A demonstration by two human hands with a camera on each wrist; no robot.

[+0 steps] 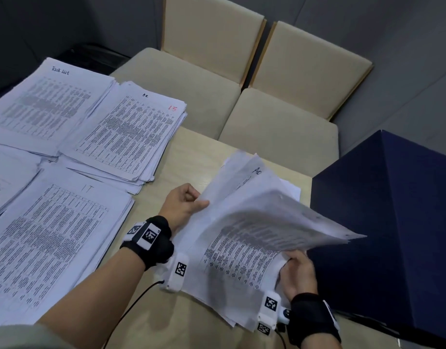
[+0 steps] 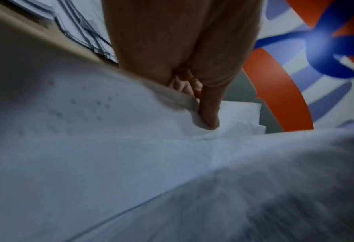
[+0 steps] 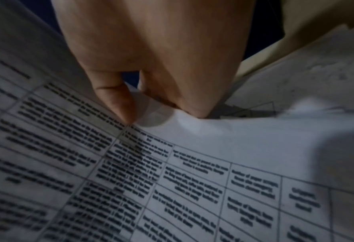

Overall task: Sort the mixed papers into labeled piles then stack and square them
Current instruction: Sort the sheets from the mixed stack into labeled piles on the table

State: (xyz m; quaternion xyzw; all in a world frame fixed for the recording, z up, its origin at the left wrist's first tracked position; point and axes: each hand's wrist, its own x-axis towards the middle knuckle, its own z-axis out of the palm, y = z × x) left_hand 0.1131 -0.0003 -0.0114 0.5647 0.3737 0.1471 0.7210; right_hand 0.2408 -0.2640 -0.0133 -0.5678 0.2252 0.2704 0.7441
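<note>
A mixed stack of printed sheets [image 1: 232, 268] lies on the table's right part. My left hand [image 1: 185, 204] pinches the left edge of a bundle of raised sheets [image 1: 242, 195], thumb on top [image 2: 210, 113]. My right hand [image 1: 296, 272] pinches the near corner of lifted pages [image 1: 292, 222], which bow upward; thumb and forefinger [image 3: 120, 101] hold the corner. Sorted piles lie at the left: one headed "Task list" [image 1: 48, 104], one marked 15 in red [image 1: 126, 132], one headed "IT" [image 1: 53, 235].
A dark blue box [image 1: 393, 222] stands right beside the mixed stack. Two beige chairs [image 1: 216, 71] sit behind the pale wooden table [image 1: 186, 152]. Another pile [image 1: 5, 177] shows at the far left edge. Bare tabletop lies between the piles and my hands.
</note>
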